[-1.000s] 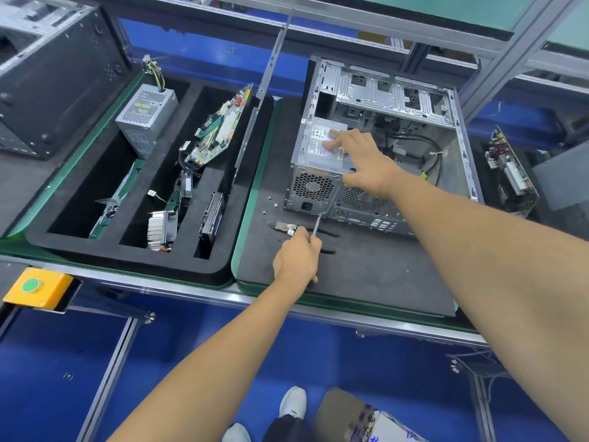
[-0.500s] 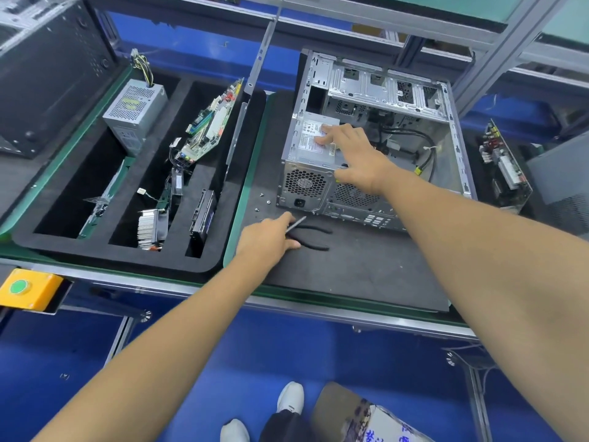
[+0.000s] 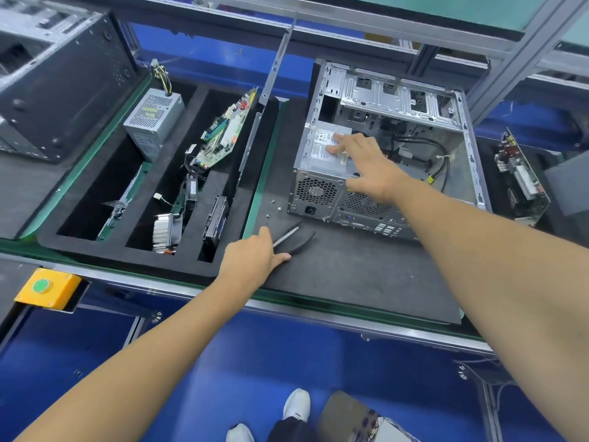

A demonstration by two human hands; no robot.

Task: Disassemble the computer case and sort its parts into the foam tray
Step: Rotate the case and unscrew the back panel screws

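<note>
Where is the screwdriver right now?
In the head view the screwdriver lies on the dark mat, under the left hand, just in front of the computer case and right of the foam tray.

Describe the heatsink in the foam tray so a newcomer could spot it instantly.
Start at the black foam tray left of the open computer case. Take its middle slot, the one with the green motherboard leaning at the far end. The heatsink sits at the near end of that slot: a block of bare silver fins, the only ribbed metal part in the tray.
</note>
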